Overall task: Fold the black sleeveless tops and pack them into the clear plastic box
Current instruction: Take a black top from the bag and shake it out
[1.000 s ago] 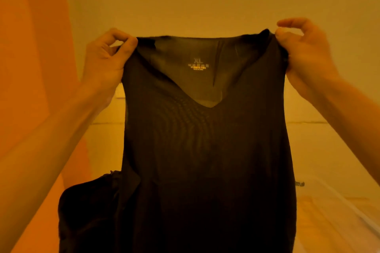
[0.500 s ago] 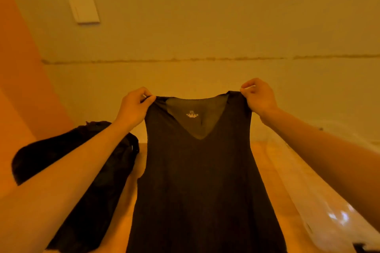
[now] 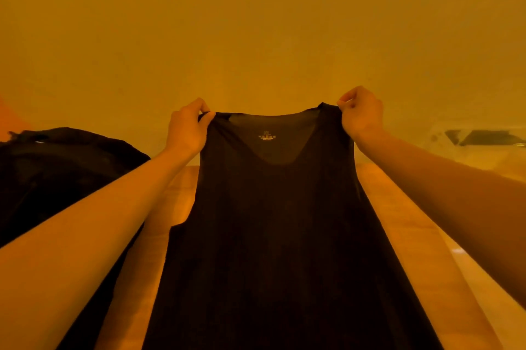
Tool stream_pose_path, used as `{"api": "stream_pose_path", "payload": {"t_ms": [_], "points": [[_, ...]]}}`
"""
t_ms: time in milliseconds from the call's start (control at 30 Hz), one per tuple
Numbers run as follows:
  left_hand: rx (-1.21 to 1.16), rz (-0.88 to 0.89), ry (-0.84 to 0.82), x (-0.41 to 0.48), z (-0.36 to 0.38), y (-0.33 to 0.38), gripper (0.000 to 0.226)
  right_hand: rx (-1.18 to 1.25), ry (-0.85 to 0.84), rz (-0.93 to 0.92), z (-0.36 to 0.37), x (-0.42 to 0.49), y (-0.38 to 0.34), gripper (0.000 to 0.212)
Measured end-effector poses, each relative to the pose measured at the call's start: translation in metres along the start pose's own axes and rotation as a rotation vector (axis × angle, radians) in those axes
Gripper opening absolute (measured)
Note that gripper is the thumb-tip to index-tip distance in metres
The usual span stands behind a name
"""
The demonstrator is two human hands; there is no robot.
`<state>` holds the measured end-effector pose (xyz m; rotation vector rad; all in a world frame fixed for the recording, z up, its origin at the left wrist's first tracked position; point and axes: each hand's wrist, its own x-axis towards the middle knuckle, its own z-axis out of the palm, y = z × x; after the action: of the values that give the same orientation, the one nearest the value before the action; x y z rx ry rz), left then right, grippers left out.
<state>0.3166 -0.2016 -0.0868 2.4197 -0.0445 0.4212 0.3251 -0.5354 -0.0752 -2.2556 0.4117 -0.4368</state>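
In the head view, a black sleeveless top [image 3: 279, 221] is being held up, spread wide, above the wooden table [image 3: 398, 221]. One shoulder strap is being pinched by the left hand [image 3: 186, 129], the other by the right hand [image 3: 360, 113]. A pile of black tops [image 3: 57, 167] is lying left of the held top. The clear plastic box [image 3: 501, 156] is standing to its right, well apart.

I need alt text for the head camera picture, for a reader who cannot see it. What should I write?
The left hand and the right hand pinch the shoulders of a black sleeveless top and hold it spread out over a wooden table. A pile of dark clothes lies on the left; a clear plastic box stands on the right.
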Motion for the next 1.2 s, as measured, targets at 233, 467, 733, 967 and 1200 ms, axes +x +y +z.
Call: {"api": "stream_pose_path", "payload": {"t_ms": [233,467,733,967,1200], "points": [[0.05,-0.164,-0.105,-0.002,0.031,-0.013,0.019,-0.084,-0.122,0.023,0.031,-0.006,0.009,0.013],[0.346,0.11,-0.343,-0.099,0.015,0.034,0.052,-0.254,-0.248,-0.179,0.021,-0.103,-0.003,0.028],[0.636,0.025,-0.664,-0.202,0.002,0.033,0.078,-0.771,-0.54,-0.231,0.001,-0.214,0.018,0.07],[0.711,0.1,-0.55,-0.197,0.002,0.011,0.079,-0.814,-0.506,-0.229,0.006,-0.212,0.032,0.069],[0.63,0.141,-0.467,-0.227,-0.02,0.027,0.08,-0.809,-0.448,-0.246,-0.03,-0.243,0.033,0.084]]}}
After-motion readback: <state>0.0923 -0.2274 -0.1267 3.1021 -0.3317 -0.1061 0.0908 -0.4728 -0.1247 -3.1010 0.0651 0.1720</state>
